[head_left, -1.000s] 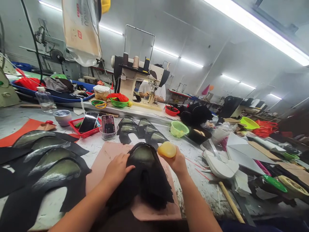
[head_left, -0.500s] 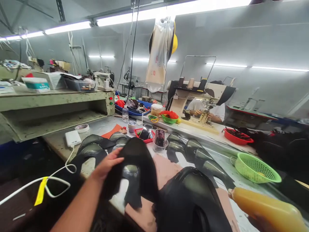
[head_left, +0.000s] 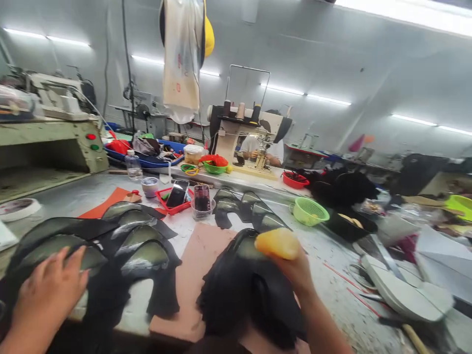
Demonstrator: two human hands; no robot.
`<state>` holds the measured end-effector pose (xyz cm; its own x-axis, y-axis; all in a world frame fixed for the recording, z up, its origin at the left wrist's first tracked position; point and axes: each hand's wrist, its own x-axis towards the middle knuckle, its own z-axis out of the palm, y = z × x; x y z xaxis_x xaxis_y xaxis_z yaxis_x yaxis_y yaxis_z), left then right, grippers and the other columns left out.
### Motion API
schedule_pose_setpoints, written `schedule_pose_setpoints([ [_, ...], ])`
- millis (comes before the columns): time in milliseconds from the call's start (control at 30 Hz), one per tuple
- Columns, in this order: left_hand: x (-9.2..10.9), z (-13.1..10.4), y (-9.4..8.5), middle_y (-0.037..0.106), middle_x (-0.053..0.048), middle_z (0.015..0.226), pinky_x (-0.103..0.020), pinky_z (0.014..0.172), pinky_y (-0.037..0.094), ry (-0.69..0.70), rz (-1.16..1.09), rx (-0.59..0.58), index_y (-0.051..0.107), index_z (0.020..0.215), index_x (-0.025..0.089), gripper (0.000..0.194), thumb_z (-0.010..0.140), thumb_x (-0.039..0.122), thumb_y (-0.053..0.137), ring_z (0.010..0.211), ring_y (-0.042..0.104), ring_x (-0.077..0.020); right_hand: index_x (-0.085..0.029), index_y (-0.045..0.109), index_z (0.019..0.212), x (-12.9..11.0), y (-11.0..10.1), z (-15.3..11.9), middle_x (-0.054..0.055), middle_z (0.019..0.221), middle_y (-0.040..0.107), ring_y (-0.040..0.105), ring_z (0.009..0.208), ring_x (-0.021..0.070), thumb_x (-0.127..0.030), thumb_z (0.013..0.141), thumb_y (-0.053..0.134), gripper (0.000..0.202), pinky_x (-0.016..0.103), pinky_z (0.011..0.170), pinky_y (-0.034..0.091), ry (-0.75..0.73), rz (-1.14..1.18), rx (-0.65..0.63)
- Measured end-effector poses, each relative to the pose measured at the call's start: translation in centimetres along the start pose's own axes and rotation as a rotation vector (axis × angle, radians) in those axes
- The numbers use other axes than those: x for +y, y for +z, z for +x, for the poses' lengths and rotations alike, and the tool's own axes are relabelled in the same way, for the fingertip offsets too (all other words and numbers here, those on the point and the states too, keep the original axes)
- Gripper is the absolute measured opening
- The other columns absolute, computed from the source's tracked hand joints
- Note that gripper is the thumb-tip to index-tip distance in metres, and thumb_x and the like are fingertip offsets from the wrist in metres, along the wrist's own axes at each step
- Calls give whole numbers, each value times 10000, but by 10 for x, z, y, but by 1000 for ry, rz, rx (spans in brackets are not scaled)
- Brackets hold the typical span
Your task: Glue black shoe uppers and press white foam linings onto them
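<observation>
My right hand [head_left: 297, 268] is wrapped round a squeeze bottle [head_left: 278, 242] of yellow liquid. The bottle's tip points left, over the shiny toe area of the top piece in a stack of black U-shaped shoe uppers [head_left: 230, 290]. Fingers apart, my left hand [head_left: 53, 290] lies over more black uppers [head_left: 73, 253] at the left; whether it presses on them I cannot tell. Beside it, overlapping uppers [head_left: 147, 250] show glossy greenish toe areas. Another row of uppers [head_left: 254, 206] lies farther back.
Pinkish sheet [head_left: 190, 265] lies under the stack. Behind are a red basket [head_left: 173, 204], a phone in a clear cup [head_left: 202, 199], and a green basket [head_left: 309, 211]. Scissors [head_left: 372, 297] and cut pieces lie right. A person sits behind the sewing machine [head_left: 236, 132].
The black upper my left hand held has been let go among those at the left. My right hand has brought the bottle in over the stack. The view has turned right.
</observation>
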<state>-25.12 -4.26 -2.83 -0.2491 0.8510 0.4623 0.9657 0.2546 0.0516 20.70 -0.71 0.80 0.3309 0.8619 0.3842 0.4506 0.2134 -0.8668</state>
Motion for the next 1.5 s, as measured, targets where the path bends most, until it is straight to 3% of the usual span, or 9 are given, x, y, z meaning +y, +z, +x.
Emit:
schedule_pose_setpoints([
  [167,157,-33,12,602,-77,1154,-355,868,464,700,-417,32,587,1046,220,301,797,239,418,1054,555,-225,-203,555,948,-18,31,10,34,843,662,621,736,213,-400,575,706,448,299,639,490,-250,-249,-435],
  [300,222,-60,17,619,-96,1134,-352,842,498,984,-547,-30,577,1057,183,323,746,188,489,1038,574,-237,-189,527,1021,-16,34,21,77,920,648,616,813,241,-393,676,618,411,321,684,474,-277,-392,-266],
  [533,222,-61,20,654,-99,1043,-366,796,517,974,-576,-3,603,966,179,257,754,159,459,980,600,-251,-212,533,943,-18,36,22,31,844,663,622,736,205,-372,611,662,390,270,617,463,-316,-331,-536],
  [667,225,-63,20,653,-96,1030,-370,796,508,963,-551,44,597,952,173,253,747,143,452,961,599,-247,-185,511,1002,-15,30,32,77,869,655,616,753,241,-414,659,622,428,316,633,458,-216,-425,-203],
  [833,232,-58,8,661,-81,921,-358,764,499,957,-569,60,581,787,169,114,752,140,476,896,603,-239,-212,541,956,-9,18,27,30,832,658,621,724,212,-429,594,687,447,277,606,457,-329,-396,-451],
  [1000,250,-46,-9,615,-54,730,-340,623,480,907,-441,-99,550,682,175,132,793,177,479,689,588,-210,-188,511,1010,-3,11,26,58,852,654,619,745,230,-429,636,660,469,311,637,464,-219,-408,-216],
  [1133,264,-34,-14,598,-44,670,-334,590,457,841,-375,-194,555,689,166,152,818,213,491,653,585,-212,-209,527,978,-4,5,29,38,870,653,617,764,220,-416,588,706,476,301,655,466,-286,-371,-450],
  [1233,267,-28,-12,604,-39,702,-323,627,455,806,-357,-249,553,720,166,74,790,180,535,697,589,-209,-179,506,1018,-3,-2,32,63,860,649,612,758,230,-406,629,672,481,323,660,462,-176,-387,-272],
  [1500,263,-25,18,590,-41,922,-358,793,472,559,-757,-328,513,923,197,236,720,264,613,899,575,-215,-202,526,1019,5,-20,35,51,875,651,614,765,228,-420,585,705,518,320,666,461,-143,-339,-307],
])
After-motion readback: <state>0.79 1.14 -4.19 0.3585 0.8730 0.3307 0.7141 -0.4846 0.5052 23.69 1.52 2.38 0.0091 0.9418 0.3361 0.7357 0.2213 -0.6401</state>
